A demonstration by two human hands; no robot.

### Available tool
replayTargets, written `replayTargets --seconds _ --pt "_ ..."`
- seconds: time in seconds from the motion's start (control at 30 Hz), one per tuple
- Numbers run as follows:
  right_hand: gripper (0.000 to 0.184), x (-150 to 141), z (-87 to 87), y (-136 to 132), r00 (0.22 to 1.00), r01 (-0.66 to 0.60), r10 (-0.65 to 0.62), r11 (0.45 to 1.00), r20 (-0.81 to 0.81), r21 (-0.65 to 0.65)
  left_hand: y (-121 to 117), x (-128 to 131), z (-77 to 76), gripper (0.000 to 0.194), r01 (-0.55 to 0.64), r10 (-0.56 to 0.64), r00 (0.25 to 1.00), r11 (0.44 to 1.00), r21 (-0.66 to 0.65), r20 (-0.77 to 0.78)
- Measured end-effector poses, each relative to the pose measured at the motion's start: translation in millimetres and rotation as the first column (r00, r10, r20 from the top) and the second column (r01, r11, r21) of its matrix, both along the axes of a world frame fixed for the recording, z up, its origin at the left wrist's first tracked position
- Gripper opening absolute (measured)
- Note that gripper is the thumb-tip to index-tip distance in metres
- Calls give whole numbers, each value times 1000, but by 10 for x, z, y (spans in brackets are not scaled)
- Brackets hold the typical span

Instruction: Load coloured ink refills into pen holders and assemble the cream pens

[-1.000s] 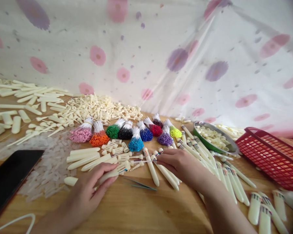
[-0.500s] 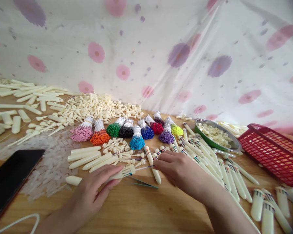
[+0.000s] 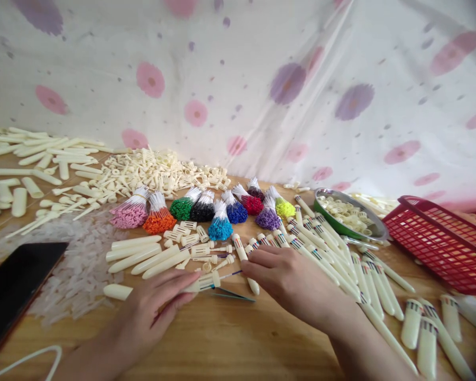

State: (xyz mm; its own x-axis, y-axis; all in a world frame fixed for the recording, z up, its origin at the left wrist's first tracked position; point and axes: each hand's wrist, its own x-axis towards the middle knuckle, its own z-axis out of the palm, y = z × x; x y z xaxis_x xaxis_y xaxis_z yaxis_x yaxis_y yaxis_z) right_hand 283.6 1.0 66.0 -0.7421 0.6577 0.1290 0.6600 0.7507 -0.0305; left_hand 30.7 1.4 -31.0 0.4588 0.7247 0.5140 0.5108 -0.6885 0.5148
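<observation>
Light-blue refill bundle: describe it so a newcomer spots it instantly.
Start at the red plastic basket on the right, then look left to the colour-tipped refill bundles mid-table. Foremost is the light-blue bundle. Its sky-blue tips set it apart from the black bundle and dark-blue bundle just behind.
</observation>
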Motion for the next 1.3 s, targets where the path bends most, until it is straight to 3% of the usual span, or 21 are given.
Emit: replayTargets --seconds 0.17,0.27,0.4,0.5,0.6,0.67,0.9,1.07,1.3 --pt "24 -148 -179 -3 997 -70 70 998 -43 4 -15 -2 11 34 15 -15 1000 1000 -9 -22" --pt "23 -196 -266 18 986 -26 15 997 -163 -68 -10 -8 6 34 16 -16 1000 1000 -1 -27" --pt "17 -179 -282 57 888 -5 -95 976 -449 -217 -2 -11 17 33 -7 6 1000 999 37 3" --pt "17 -147 -254 79 810 -52 -169 933 -562 -356 8 -16 25 31 -29 28 999 998 59 20" --pt "14 -123 -235 99 777 -60 -257 879 -575 -474 22 -26 18 31 -43 42 999 998 45 34" --pt "13 -113 -235 112 764 -55 -271 877 -585 -478 27 -33 13 31 -49 48 998 998 27 36" --pt "16 -124 -264 113 752 -164 -58 948 -657 -272 19 -31 44 33 -23 22 998 999 24 50" --pt "13 -190 -244 66 793 -14 -220 925 -568 -379 22 -16 42 31 -34 33 998 999 32 45" --pt "17 -342 -329 -16 778 39 -342 863 -527 -503 19 -21 20 30 -34 33 999 999 40 9"
